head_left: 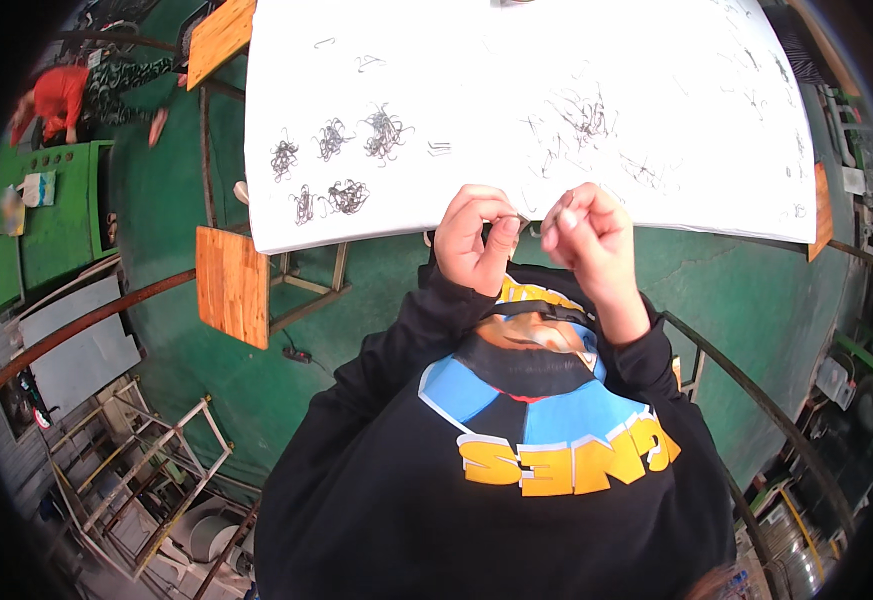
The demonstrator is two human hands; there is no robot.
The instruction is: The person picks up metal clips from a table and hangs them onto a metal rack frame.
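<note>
My left hand is raised at the near edge of the white table, thumb and fingertips pinched together. Beside it my right hand is closed too, fingers curled and thumb pressed in. A thin dark bit shows in the small gap between the fingertips, too small to make out. On the table to the left lie small piles of thin, curved dark pieces, with a few laid side by side. A looser scatter of similar pieces spreads beyond my right hand.
Wooden stools stand at the table's left side. A person in a red top bends by a green cabinet at far left. Metal frames stand at lower left. Several stray pieces lie at the table's right edge.
</note>
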